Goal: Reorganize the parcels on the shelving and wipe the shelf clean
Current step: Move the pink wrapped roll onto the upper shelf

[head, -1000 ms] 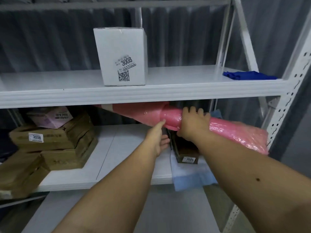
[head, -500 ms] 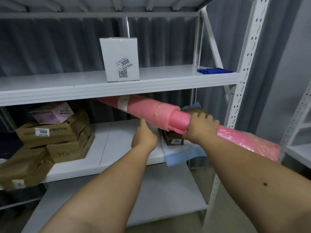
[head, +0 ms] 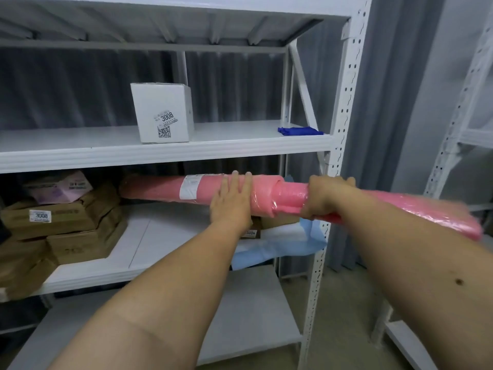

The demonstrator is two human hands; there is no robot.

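A long pink wrapped roll [head: 165,188] lies across the front of the middle shelf [head: 138,236], its right end sticking out past the shelf post. My right hand [head: 324,194] grips the roll near its middle. My left hand [head: 231,202] lies flat against the roll's thicker part with fingers straight. A white box marked 3008 [head: 162,113] stands on the upper shelf [head: 80,153]. A blue cloth [head: 300,131] lies at that shelf's right end.
Brown cartons [head: 61,222] with a pink parcel [head: 60,186] on top are stacked at the left of the middle shelf. A small brown box [head: 252,231] sits on a light blue sheet [head: 277,245] under the roll. The white upright post [head: 344,124] stands close to the roll. Another rack [head: 464,108] is at right.
The roll has come further out of the shelf to the right and lies more level. My left hand has risen from under the roll to lie flat on its side.
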